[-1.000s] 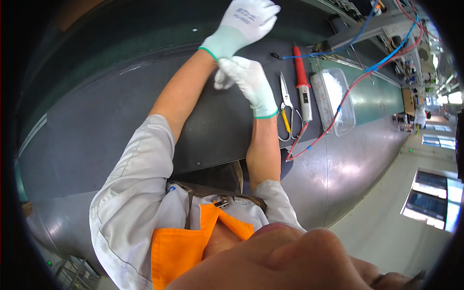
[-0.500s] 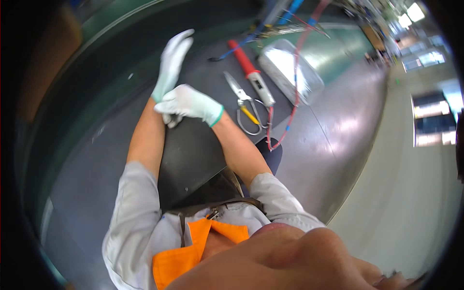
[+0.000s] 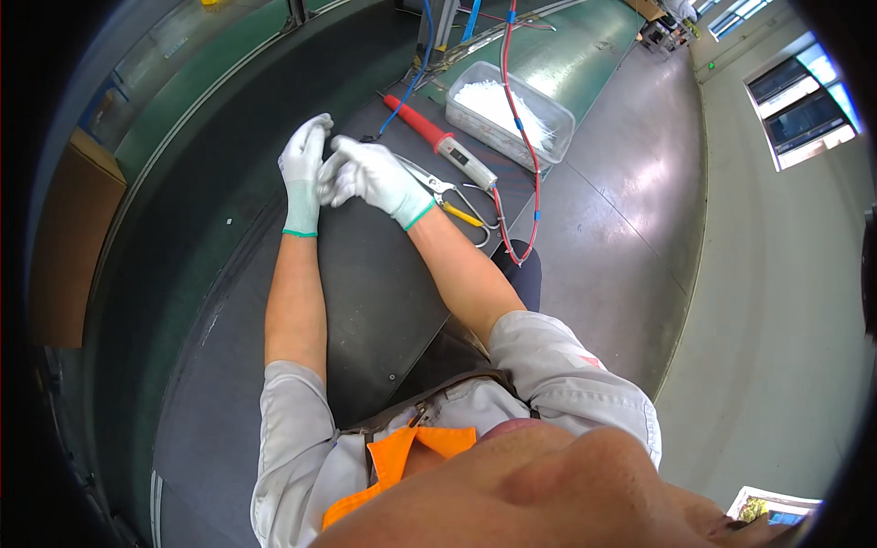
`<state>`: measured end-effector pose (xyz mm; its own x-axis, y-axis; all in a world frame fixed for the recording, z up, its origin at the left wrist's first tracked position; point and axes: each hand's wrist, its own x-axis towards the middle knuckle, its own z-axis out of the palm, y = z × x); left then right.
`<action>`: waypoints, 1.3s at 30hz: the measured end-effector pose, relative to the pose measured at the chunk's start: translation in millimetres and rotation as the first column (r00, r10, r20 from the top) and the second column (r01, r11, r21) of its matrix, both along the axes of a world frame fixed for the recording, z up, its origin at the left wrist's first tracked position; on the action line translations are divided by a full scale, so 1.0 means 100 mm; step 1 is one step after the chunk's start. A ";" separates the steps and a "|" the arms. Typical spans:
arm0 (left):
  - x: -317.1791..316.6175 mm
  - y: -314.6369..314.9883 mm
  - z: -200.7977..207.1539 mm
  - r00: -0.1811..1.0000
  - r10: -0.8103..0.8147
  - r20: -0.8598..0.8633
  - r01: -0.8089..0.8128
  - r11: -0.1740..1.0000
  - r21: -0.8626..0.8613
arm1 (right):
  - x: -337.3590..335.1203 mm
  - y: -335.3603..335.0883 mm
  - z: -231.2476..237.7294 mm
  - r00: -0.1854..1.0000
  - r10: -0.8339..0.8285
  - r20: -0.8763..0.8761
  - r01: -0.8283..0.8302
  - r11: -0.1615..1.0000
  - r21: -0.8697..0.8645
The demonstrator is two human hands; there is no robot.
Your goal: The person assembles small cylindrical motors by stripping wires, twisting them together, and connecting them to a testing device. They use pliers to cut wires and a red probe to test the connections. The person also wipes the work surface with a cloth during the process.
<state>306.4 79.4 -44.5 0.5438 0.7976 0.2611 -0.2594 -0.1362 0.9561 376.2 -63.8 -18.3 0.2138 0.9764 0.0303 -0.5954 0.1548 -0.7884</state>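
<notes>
White knit gloves with green cuffs cover both hands. My left hand [image 3: 303, 169] is raised above the dark worktop [image 3: 365, 310], its fingers stretched upward and slightly bent, with nothing visible in it. Close beside its palm is my right hand [image 3: 373, 178], fingers loosely bent and apart, holding nothing I can see. Whether the gloves touch is hard to tell. Just right of the right hand lie metal scissors [image 3: 464, 214] with yellow on one handle, their blades partly behind the glove. Beyond them rests a red and grey handheld tool [image 3: 443, 142] with a cord.
A clear plastic bin [image 3: 557, 146] of thin white strips stands at the far right of the worktop. A red cord [image 3: 537, 201] loops down past it. A blue cable [image 3: 416, 78] hangs near the tool. At far left stands a cardboard box [image 3: 78, 237].
My right hand has left the left glove's cuff and moved up beside the left palm. The left fingers have bent slightly. The whole view has shifted.
</notes>
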 end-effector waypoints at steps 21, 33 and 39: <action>-0.10 -0.24 0.14 0.999 -0.054 -0.002 0.054 0.993 0.106 | 0.04 0.21 -0.26 -0.079 -0.483 0.872 0.610 0.668 0.425; -0.14 -0.14 0.11 0.990 -0.127 0.054 0.126 0.992 0.028 | -0.01 0.18 -0.24 -0.086 -0.408 0.909 0.595 0.710 0.375; -0.13 -0.14 0.11 0.994 -0.112 0.010 0.111 0.993 0.028 | -0.03 0.17 -0.23 -0.089 -0.392 0.916 0.596 0.716 0.364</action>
<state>293.1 65.7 -33.9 0.6257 0.7246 0.2889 -0.2855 -0.1319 0.9493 373.7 -46.9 -41.3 0.5384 0.6326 0.5567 0.7744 -0.1109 -0.6229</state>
